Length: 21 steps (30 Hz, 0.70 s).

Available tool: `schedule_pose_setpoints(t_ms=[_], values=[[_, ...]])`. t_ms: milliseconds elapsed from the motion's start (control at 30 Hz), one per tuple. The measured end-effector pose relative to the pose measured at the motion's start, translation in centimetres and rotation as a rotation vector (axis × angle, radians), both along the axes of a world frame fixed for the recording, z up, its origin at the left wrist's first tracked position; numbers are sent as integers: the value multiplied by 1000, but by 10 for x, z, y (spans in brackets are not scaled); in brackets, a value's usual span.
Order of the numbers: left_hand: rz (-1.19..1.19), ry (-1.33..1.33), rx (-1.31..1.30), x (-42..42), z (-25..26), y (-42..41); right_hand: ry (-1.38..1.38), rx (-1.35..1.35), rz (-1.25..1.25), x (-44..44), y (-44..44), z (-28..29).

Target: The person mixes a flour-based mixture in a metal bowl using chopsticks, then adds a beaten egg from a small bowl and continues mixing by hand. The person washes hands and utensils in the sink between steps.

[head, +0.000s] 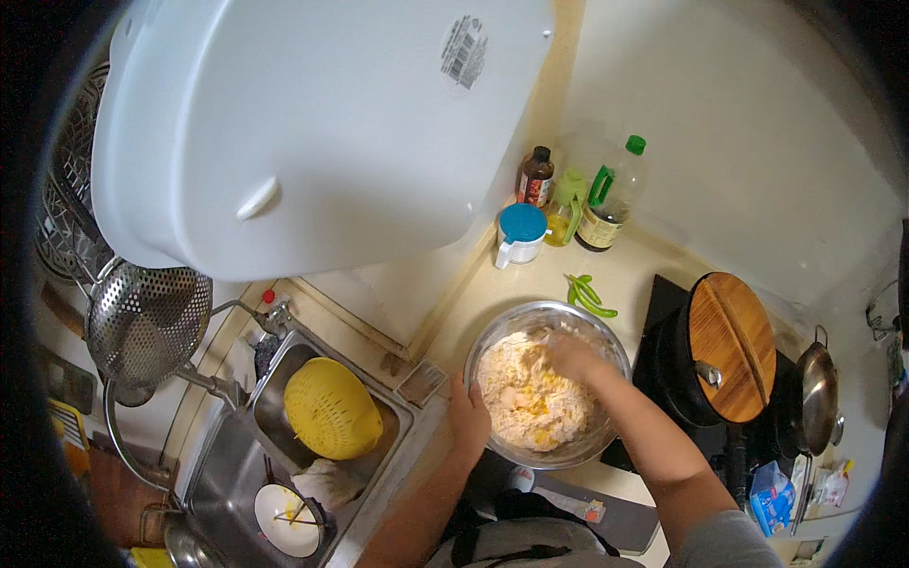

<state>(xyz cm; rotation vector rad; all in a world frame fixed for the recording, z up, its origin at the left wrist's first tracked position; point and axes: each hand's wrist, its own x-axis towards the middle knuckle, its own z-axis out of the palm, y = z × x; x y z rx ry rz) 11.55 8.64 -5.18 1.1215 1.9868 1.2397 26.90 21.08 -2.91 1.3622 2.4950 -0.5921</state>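
A large metal mixing bowl stands at the counter's edge in front of me. Inside lies a shaggy flour dough with yellow streaks that look like egg. My left hand holds the bowl by its left rim. My right hand is down in the upper right of the bowl, on the dough; its fingers are blurred, so their grip on the dough cannot be told. Just beyond the bowl lie several green chili peppers.
Bottles and a blue-lidded jar stand behind the bowl. Right is a wood-lidded pot on the stove. Left is a sink with a yellow colander and a white bowl. A white cabinet-like body overhangs at upper left.
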Motion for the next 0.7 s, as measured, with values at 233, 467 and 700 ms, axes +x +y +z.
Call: schedule_pose_setpoints(t_ms=[233,467,700], values=[[-61,4,43,-13,-14,9,353,-228,-331,-55,-8,4],[-245,-219,-11,-25,6,31,326,-282,98,-33,-38,15],[-294,-30,8,-34,-22,42,-102,189,187,-25,-96,3]])
